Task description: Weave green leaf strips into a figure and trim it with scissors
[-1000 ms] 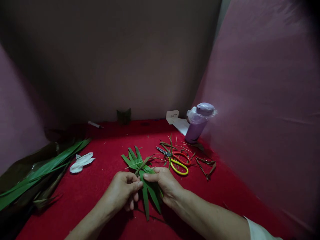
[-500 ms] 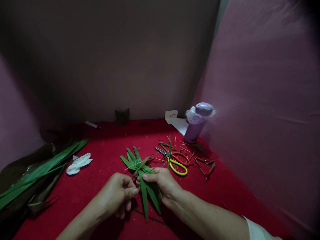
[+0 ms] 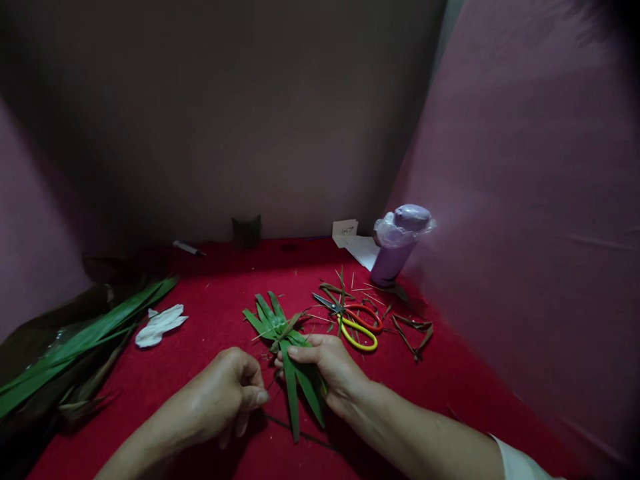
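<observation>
Smooth leaves (image 3: 291, 393), glossy wrap (image 3: 391, 232), seemingly plastic

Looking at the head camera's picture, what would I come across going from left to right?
Long green leaves → crumpled white tissue → left hand → bundle of green leaf strips → scissors → bent brown leaf strip.

Green leaf piece (image 3: 288, 367), between six and seven o'clock: underside hidden, right-hand blades partly covered by right grip (image 3: 336, 375). Right grip, six o'clock: most fingers concealed behind leaf. Left grip (image 3: 227, 395), seven o'clock: fingertips curled from sight; anything pinched, too small to tell. Long leaves (image 3: 100, 339), eight o'clock: cut by left edge. Dark object (image 3: 247, 232), nine o'clock: indistinct in shadow. Card (image 3: 345, 229), two o'clock: writing illegible. White sleeve (image 3: 517, 460), four o'clock: cropped below.
</observation>
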